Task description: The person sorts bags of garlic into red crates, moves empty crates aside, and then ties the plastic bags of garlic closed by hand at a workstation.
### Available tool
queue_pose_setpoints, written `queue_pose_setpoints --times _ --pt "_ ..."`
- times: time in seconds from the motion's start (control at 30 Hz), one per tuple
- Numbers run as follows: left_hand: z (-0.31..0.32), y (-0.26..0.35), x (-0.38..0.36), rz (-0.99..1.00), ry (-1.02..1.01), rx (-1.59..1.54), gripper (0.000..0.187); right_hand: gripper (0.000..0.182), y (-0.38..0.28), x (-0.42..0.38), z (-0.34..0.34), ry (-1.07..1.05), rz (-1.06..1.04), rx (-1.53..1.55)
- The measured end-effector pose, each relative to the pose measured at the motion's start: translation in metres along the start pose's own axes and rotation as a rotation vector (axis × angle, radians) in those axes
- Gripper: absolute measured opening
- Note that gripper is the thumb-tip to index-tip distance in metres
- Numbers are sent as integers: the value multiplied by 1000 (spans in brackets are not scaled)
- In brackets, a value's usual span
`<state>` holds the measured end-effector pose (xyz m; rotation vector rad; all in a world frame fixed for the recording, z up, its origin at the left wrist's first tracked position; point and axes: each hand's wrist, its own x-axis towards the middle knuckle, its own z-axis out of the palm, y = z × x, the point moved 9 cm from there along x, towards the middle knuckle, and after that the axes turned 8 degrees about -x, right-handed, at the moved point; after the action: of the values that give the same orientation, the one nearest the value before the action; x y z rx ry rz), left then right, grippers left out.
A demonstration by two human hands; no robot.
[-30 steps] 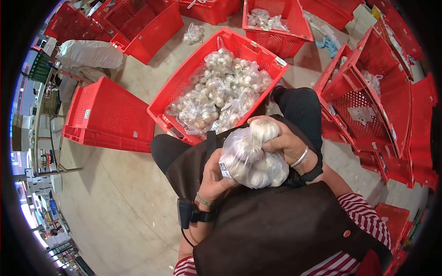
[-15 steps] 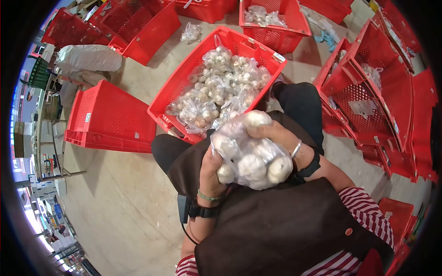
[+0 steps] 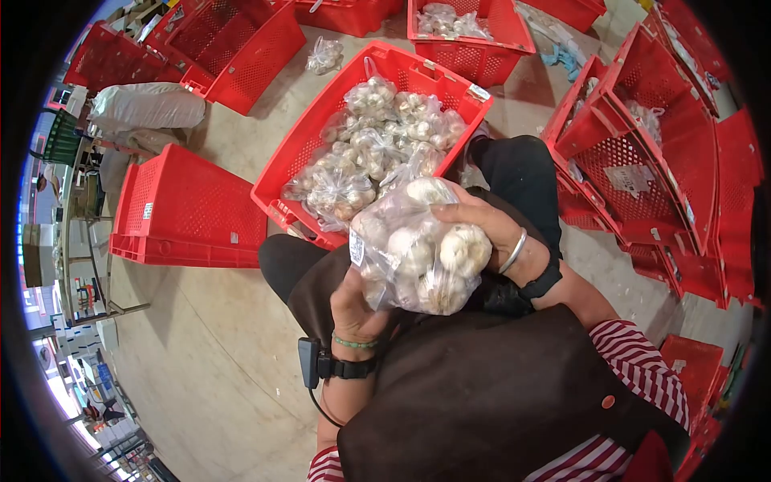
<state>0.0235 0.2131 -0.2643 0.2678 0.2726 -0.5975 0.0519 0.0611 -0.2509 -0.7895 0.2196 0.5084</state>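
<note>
Now, bag (image 3: 422,261): filled with garlic, its label (image 3: 356,247) on, raised at centre.
Grip: our left hand (image 3: 353,309) and right hand (image 3: 506,241) clamp its two sides.
Crate (image 3: 414,74): at twelve, heaped with bags; how much is left, we can't tell.
Floor (image 3: 209,345): pale; we see a loose bag (image 3: 324,56) at eleven.
Room: red crates (image 3: 189,209), nine round to three.

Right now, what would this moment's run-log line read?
left hand: holding garlic bag | right hand: holding same bag | beyond: red crate with bagged garlic
</note>
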Motion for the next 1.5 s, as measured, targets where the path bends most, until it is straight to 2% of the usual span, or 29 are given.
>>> queue_pose_setpoints --times 0.03,0.07,0.13,0.17,0.23,0.27,0.33,0.37,0.4,0.5,0.63,0.7,0.8,0.87,0.9,0.93,1.0,1.03,1.07,1.13,1.23,1.3,1.33,1.4,1.5 --pt "8 0 -1 20 -66 132 74 66 2 2 -7 31 0 2" --pt "12 -2 -1 20 -66 131 74 66 4 2 -9 31 0 2" --pt "20 -4 1 46 -21 332 73 69 4 2 -14 59 -16 91" --pt "17 -2 2 60 5 314 69 69 3 0 -13 59 -15 92" --pt "13 1 5 71 74 312 67 68 -5 -5 9 -117 -30 301" --pt "8 3 5 82 143 309 66 68 -5 -6 10 -120 -27 301" --pt "-2 5 5 81 178 247 62 65 -8 -9 28 -302 -45 147" --pt "-4 2 5 47 129 137 62 56 -2 -7 15 -164 -29 126" --pt "-3 -1 5 12 80 27 63 56 0 -4 13 -169 -29 127" --pt "-4 -1 6 10 83 70 62 45 12 2 -4 -2 51 112" --pt "-6 -1 7 14 146 69 59 45 15 -4 5 -52 111 197" --pt "-7 0 8 5 157 50 57 45 21 -4 0 45 134 231" --pt "-9 -1 8 -28 216 97 54 43 17 -5 6 14 133 297" --pt "-13 15 7 62 332 626 47 42 21 -4 0 11 143 306" --pt "-11 23 6 173 381 759 48 41 23 -4 -1 8 154 313" --pt "-15 24 8 175 382 759 48 41 23 -3 0 6 155 313" --pt "30 39 8 573 72 1303 50 39 25 -3 -1 51 140 275" --pt "40 34 6 539 -13 1329 53 39 25 -4 0 51 140 276" --pt "48 32 4 538 -13 1330 53 40 24 -6 -1 65 126 217" --pt "76 19 5 590 -119 1653 52 41 23 -8 -1 77 111 157" --pt "73 20 8 575 -115 1688 53 48 18 -11 0 50 46 117" --pt "71 21 9 537 -113 1699 52 60 9 -11 1 -5 -75 51" --pt "72 20 9 514 -130 1670 51 60 9 -13 1 -6 -74 51" --pt "73 21 9 493 -146 1641 49 74 4 -17 5 -39 -114 -10" --pt "73 21 8 493 -152 1649 47 83 -3 -20 13 -75 -162 -57"
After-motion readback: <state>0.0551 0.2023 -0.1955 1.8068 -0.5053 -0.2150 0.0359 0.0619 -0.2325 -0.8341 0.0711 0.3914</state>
